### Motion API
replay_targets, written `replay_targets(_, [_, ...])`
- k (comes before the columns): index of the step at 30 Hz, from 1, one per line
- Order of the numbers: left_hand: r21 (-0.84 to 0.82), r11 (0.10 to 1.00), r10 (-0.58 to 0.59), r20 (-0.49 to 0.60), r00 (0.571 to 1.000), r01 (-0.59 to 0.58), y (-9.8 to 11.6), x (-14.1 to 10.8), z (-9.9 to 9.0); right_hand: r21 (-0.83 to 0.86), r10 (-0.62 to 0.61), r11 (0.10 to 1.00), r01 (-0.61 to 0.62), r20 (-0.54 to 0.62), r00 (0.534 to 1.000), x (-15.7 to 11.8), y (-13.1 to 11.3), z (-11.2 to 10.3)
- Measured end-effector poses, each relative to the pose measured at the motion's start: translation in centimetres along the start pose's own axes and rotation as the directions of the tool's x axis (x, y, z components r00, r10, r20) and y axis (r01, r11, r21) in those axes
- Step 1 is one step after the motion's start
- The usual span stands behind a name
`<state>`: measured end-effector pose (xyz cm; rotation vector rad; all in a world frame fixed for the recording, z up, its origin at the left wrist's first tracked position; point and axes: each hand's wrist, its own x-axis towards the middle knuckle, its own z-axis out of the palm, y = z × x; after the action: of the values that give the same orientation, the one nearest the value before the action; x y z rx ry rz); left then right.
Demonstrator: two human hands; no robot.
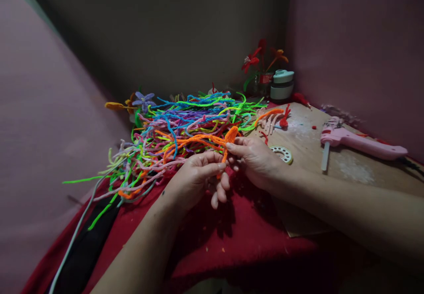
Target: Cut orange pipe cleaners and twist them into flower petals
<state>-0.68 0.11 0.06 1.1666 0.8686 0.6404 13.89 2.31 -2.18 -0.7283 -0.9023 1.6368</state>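
Observation:
Between my two hands is an orange pipe cleaner (232, 135), bent into a petal-like loop at its top. My right hand (256, 159) pinches it just below the loop. The thumb and forefinger of my left hand (207, 174) close on its lower end, with the other fingers loosely curled. Right behind the hands lies a large heap of pipe cleaners (198, 112) in many colours, and several orange strands reach from it toward my fingers. Whether any of those strands join the held piece, I cannot tell.
A pink glue gun (364, 143) lies on a brown board (344, 166) at the right. Near my right wrist is a round disc with holes (281, 154). Red and orange flowers (253, 59) stand behind, beside a pale green container (282, 85). A white cable (77, 236) runs down the left.

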Motion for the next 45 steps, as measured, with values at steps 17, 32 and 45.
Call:
replay_targets(17, [0.138,0.981,0.172,-0.318,0.932,-0.134,-0.7,0.9,0.7,-0.063,0.033,0.998,-0.032,0.007,0.999,-0.3,0.1,0.2])
replay_targets(32, [0.151,0.975,0.204,-0.311,0.928,-0.163,-1.2,1.1,0.7,-0.069,0.09,0.994,-0.09,-0.003,0.996,-0.5,0.0,0.3])
replay_targets(45, [0.971,0.229,0.774,-0.137,0.618,-0.072,-1.8,0.8,1.0,-0.093,0.059,0.994,-0.063,-0.051,0.997,-0.6,0.4,0.4])
